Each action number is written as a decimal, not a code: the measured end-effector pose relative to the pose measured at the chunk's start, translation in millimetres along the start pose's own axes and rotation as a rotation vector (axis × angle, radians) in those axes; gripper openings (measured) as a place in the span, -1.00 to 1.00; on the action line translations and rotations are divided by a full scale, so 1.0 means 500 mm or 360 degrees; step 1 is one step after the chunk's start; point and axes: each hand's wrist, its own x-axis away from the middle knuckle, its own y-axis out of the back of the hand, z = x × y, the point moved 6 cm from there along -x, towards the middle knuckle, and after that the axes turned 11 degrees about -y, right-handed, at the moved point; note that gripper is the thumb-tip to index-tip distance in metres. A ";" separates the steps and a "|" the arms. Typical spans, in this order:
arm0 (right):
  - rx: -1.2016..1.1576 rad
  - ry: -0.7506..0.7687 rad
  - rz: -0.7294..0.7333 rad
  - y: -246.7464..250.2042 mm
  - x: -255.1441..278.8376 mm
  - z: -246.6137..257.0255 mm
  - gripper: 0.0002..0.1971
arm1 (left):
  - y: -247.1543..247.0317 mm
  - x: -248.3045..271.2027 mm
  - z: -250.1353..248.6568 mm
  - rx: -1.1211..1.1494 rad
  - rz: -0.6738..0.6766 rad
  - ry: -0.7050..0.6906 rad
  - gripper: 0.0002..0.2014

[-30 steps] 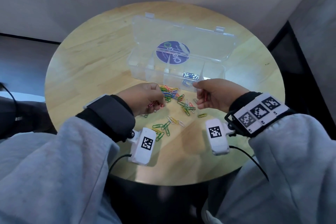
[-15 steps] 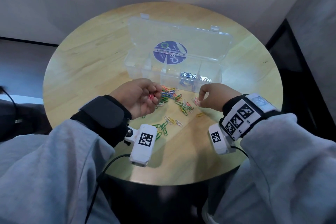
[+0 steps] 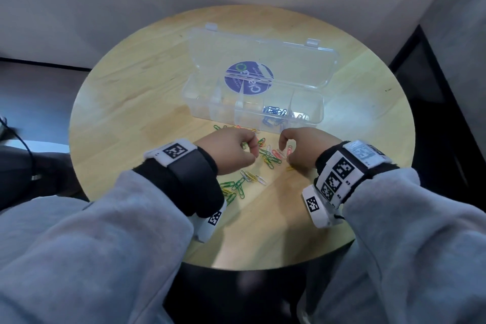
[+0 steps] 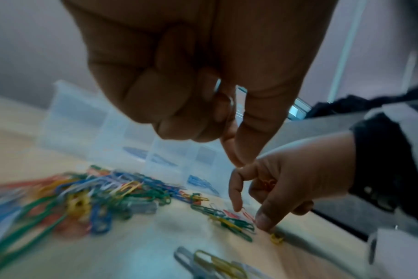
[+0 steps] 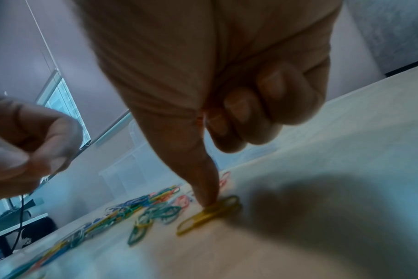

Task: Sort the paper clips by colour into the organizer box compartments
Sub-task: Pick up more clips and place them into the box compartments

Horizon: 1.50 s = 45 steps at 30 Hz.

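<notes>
Both hands hang low over the loose paper clips (image 3: 265, 158) on the round table (image 3: 126, 102), because that is where the next clips must come from. The right hand (image 3: 302, 150) has its last three fingers curled tight. Something red peeks out from inside that fist, so it seems to be keeping red clips tucked away there, though the view is blurry. Its pointing finger reaches down beside a red clip (image 4: 247, 215), and its thumb presses on a yellow clip (image 5: 208, 213) just under it.

The left hand (image 3: 228, 150) is curled up too, with thumb and first finger close together. I cannot tell if it holds a clip.

The organizer box (image 3: 252, 110) sits open just past the fingertips, so dropping clips in is a short trip. Blue clips (image 3: 274, 112) already lie in one compartment ahead of the right hand.
</notes>
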 end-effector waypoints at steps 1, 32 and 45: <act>0.0017 0.0011 0.0004 -0.002 0.001 0.001 -0.76 | -0.001 -0.007 -0.010 -0.0095 0.0000 -0.0013 -0.92; 0.0114 0.0021 0.0022 0.009 0.013 -0.031 -0.86 | -0.067 -0.109 -0.040 -0.0747 0.0278 0.0027 -0.89; -0.0148 0.0029 0.0310 0.020 0.030 -0.023 -0.81 | -0.088 -0.114 -0.034 -0.0809 0.0461 0.0114 -0.78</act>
